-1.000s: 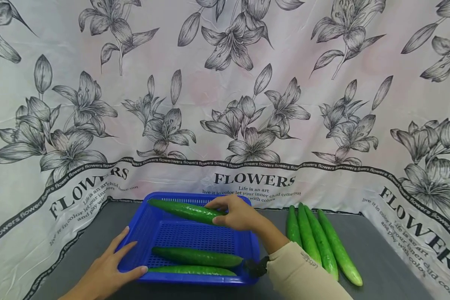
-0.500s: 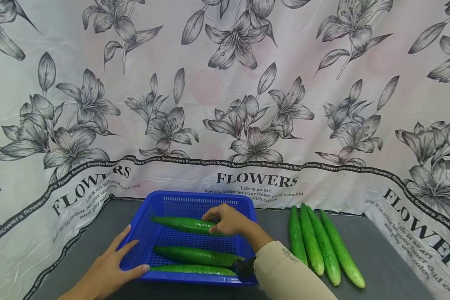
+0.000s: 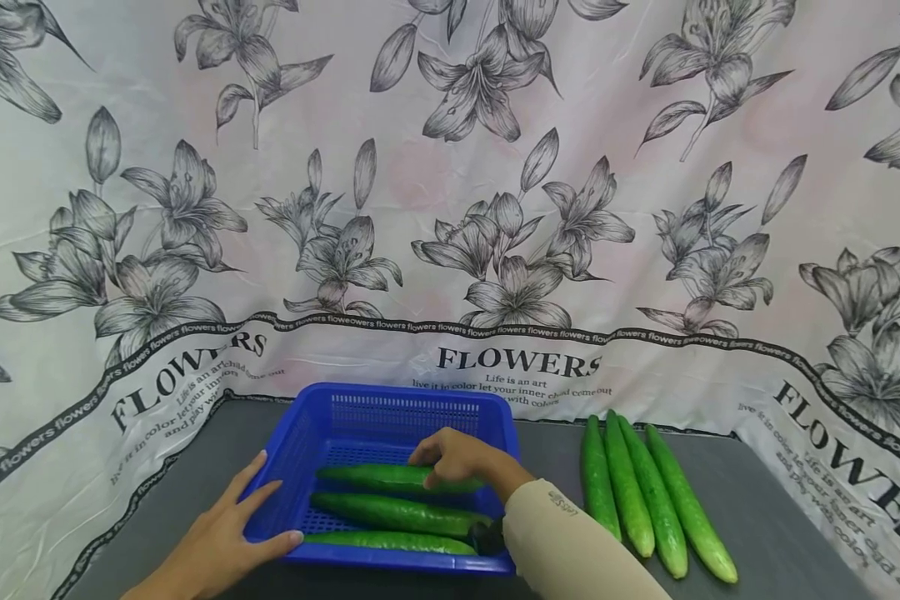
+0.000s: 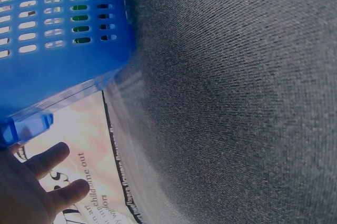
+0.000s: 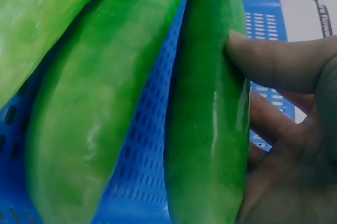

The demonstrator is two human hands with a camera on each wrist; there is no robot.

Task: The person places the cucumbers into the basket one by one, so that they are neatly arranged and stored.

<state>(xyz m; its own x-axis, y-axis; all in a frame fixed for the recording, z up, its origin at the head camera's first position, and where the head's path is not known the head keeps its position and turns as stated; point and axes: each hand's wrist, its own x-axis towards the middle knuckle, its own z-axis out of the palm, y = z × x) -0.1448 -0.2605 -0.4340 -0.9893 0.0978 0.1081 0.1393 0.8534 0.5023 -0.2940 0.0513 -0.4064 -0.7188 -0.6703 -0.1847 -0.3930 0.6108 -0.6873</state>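
A blue perforated basket [image 3: 412,400] holds three green cucumbers lying crosswise. My right hand [image 3: 457,460] grips the rearmost cucumber [image 3: 367,477] near its right end, low in the basket. In the right wrist view the thumb of my right hand [image 5: 295,92] presses on that cucumber [image 5: 208,103], the other fingers partly hidden behind it. The middle cucumber [image 3: 397,512] and the front one [image 3: 390,542] lie nearer the front wall. My left hand [image 3: 213,537], fingers spread, touches the basket's left front corner; in the left wrist view, fingers of the left hand [image 4: 26,187] extend beside the basket [image 4: 63,77].
Several cucumbers [image 3: 663,500] lie side by side, lengthwise, on the grey table [image 3: 780,517] to the right of the basket. A flower-printed cloth [image 3: 525,283] hangs behind the table and along its sides. A dark object [image 3: 487,537] is at the right sleeve, over the basket's right front corner.
My right hand has lowered the held cucumber from the basket's rear rim down and forward, beside the middle cucumber. The left hand has stayed at the basket's corner.
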